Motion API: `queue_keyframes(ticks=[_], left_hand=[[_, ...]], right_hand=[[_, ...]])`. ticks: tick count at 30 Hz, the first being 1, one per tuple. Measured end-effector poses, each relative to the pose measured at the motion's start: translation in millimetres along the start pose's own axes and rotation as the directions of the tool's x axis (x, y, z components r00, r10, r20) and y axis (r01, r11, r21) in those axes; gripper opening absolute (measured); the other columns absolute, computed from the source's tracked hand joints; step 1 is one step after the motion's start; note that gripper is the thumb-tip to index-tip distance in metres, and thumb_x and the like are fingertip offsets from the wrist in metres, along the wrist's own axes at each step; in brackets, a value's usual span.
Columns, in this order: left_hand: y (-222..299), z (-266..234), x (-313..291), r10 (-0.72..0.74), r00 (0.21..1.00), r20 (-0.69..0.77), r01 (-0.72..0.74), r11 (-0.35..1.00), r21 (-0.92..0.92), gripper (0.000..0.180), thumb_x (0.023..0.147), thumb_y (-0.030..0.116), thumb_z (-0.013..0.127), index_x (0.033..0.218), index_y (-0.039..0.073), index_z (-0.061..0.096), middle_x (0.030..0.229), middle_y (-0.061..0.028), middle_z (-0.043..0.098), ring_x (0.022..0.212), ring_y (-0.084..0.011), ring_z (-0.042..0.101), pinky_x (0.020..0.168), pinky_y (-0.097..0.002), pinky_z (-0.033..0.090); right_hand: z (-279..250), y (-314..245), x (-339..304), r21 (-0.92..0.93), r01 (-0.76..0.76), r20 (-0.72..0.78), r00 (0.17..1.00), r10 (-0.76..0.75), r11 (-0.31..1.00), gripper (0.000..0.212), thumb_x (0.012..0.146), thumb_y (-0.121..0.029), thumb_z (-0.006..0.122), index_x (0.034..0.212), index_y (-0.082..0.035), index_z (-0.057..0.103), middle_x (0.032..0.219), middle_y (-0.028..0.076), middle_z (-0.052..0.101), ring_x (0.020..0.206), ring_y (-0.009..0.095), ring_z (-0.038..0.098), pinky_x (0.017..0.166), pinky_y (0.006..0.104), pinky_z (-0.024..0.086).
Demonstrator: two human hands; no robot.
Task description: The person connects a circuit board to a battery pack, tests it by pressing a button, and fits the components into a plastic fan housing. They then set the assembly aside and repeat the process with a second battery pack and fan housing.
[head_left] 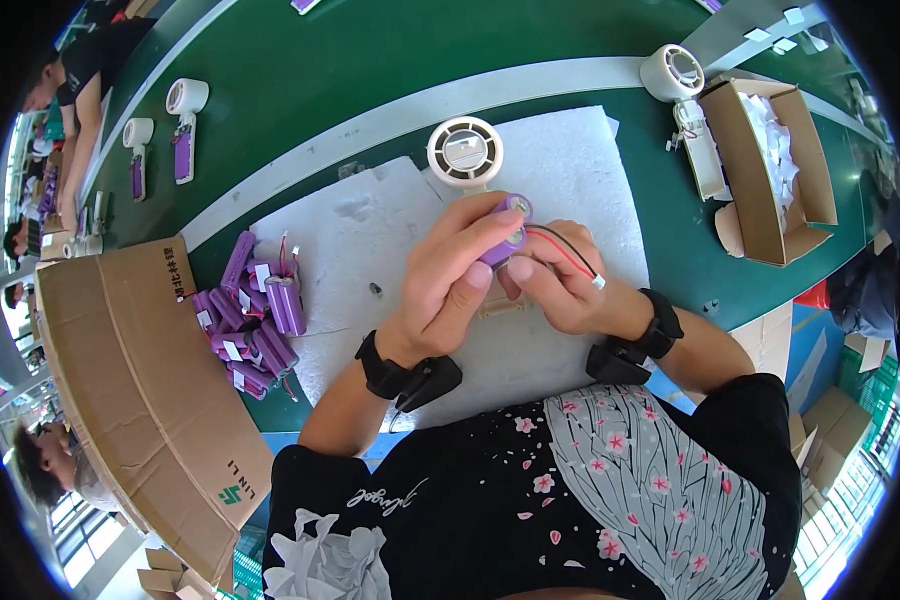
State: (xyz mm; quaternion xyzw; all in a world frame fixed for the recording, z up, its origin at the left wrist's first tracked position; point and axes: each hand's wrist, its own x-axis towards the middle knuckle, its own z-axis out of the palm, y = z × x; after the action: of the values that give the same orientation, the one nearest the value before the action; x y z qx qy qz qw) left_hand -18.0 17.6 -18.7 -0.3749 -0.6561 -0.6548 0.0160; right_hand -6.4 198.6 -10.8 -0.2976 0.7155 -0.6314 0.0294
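A: What's nearest?
B: A black printed shirt (450, 490), then dark straps (660, 325) on both wrists.

A: And the hands?
B: The left grip (445, 270) is closed on a purple battery pack (503, 245), fingers over its top and thumb at its side. Two round cell ends face up.

A: The right one?
B: The right grip (560, 280) has its fingers curled in at the pack's lower right. I can't tell whether they pinch it or only rest there. Red and black wires (568, 250) run over them to a small white plug (598, 282).

A: What lies around the pack?
B: It's held above a white foam sheet (570, 150). Just beyond the hands is a round white fan (465, 152). To the left, more purple packs (270, 345) lie heaped beside a big cardboard box (150, 380).

A: Further off?
B: On the green counter (470, 40), to the right, an opened-up fan (688, 118) lies next to a carton (748, 185) with white pieces inside. Far left are two handheld fans (183, 150) with purple in their handles, and past them a co-worker (95, 65) in dark clothing, one arm stretched out.
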Motion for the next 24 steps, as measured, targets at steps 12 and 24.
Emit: queue_keyframes(ticks=[12,24], left_hand=[[-0.3,-1.8,7.9,0.064,0.997,-0.037,-0.059,0.990,0.129,0.031,0.097,0.015,0.047,0.123,0.002,0.058,0.121,-0.0253,0.052,0.096,-0.0305,0.061,0.082,-0.0360,0.050],[-2.3,11.4,-2.0,-0.001,0.958,-0.287,-0.021,0.997,-0.073,0.035,0.097,0.016,0.050,0.129,0.004,0.043,0.125,-0.0276,0.050,0.105,-0.0333,0.060,0.090,-0.0429,0.048]], right_hand=[[2.9,3.2,0.3,0.085,-0.021,-0.097,0.995,0.029,0.996,0.009,0.090,-0.008,0.052,0.084,-0.002,0.056,0.063,0.010,0.053,0.050,0.027,0.050,0.049,0.0340,0.040],[-19.6,6.0,6.5,-0.221,0.056,-0.071,0.995,-0.073,0.974,0.008,0.085,-0.008,0.054,0.081,-0.003,0.059,0.056,0.003,0.055,0.047,0.017,0.052,0.045,0.0278,0.040]])
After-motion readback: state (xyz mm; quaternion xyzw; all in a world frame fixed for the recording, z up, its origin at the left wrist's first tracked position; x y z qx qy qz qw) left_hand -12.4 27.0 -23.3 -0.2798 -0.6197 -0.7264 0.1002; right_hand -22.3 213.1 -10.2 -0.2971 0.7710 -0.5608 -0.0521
